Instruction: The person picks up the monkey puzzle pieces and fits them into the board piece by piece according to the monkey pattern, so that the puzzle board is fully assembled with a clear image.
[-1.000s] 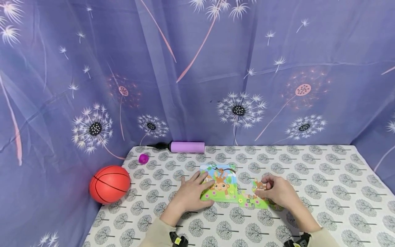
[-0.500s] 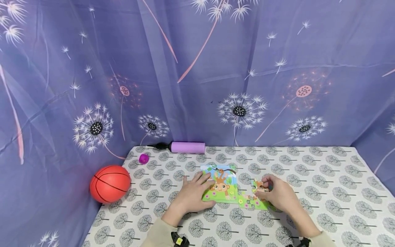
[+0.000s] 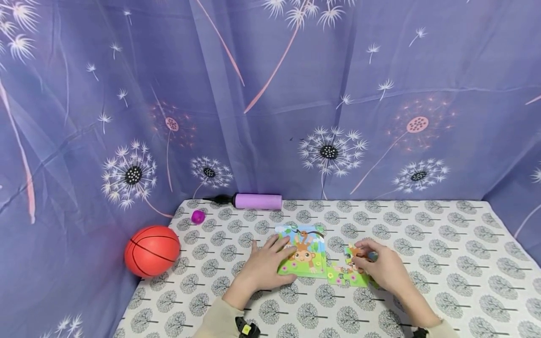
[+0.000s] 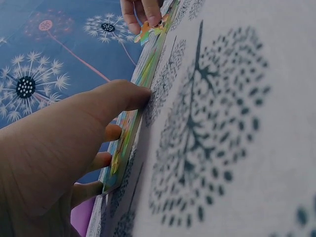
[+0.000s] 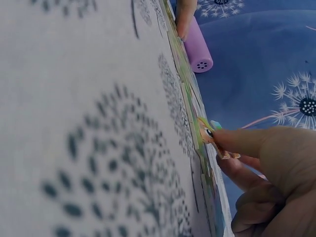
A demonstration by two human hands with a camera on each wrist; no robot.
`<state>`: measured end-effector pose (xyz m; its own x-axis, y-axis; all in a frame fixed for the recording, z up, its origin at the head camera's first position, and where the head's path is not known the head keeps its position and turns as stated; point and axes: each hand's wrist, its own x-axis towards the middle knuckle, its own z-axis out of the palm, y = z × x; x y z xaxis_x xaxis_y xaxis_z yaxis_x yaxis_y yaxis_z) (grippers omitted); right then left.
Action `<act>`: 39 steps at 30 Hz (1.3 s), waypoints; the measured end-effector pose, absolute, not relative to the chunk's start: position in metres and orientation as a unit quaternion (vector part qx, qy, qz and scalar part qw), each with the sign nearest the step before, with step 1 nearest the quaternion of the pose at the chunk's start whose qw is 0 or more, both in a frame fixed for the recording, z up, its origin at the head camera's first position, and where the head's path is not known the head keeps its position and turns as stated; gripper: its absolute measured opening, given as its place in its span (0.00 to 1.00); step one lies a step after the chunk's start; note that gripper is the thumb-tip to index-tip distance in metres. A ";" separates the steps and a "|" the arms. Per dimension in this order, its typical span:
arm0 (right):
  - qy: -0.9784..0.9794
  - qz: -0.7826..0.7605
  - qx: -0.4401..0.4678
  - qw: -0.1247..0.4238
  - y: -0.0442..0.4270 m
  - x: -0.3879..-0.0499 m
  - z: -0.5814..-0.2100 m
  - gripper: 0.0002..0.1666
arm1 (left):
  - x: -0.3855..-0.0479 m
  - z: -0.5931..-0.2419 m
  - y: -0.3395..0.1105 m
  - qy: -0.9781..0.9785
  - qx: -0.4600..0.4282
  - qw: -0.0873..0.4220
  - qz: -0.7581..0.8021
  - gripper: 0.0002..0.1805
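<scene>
My left hand [image 3: 267, 267] rests with spread, straight fingers on the left side of a square monkey picture board [image 3: 305, 258], its thumb on the cloth by the lower edge. In the left wrist view the fingertips lie on the board's surface. Right of the board, my right hand [image 3: 385, 266] pinches a puzzle piece [image 5: 205, 132] between thumb and fingers. That piece is tilted, just over several joined green puzzle pieces [image 3: 338, 275] lying flat beside the board. The right hand hides part of these pieces.
A red ball [image 3: 152, 252] with black lines sits at the table's left edge. A purple hand pump [image 3: 257, 201] lies along the back edge, with a small magenta object [image 3: 197, 217] near its black nozzle. A blue dandelion curtain [image 3: 270, 94] encloses the tree-patterned tablecloth [image 3: 444, 263].
The right hand, with the puzzle piece in its pinch, has shifted and turned slightly over the joined pieces. My left hand stays in place on the board.
</scene>
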<state>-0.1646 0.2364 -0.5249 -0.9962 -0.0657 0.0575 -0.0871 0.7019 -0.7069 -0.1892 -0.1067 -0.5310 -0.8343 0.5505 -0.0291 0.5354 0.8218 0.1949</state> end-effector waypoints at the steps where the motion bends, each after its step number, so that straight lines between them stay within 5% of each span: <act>1: -0.920 0.389 0.040 0.019 0.237 -0.164 -0.525 0.20 | -0.189 -0.531 -0.107 0.953 0.285 0.042 0.090 0.43; 16: -0.894 0.446 0.027 0.033 0.237 -0.170 -0.531 0.12 | -0.189 -0.531 -0.106 0.955 0.279 0.052 0.089 0.45; 39: -0.865 0.497 0.064 -0.036 0.169 -0.197 -0.517 0.10 | -0.186 -0.531 -0.109 0.958 0.267 0.042 0.099 0.44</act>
<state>-0.1971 0.1693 -0.5165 -0.9893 -0.1462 0.0002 -0.0737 0.4977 -0.8642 -0.1864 -0.1095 -0.5311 -0.8533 0.5206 -0.0284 0.5039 0.8374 0.2116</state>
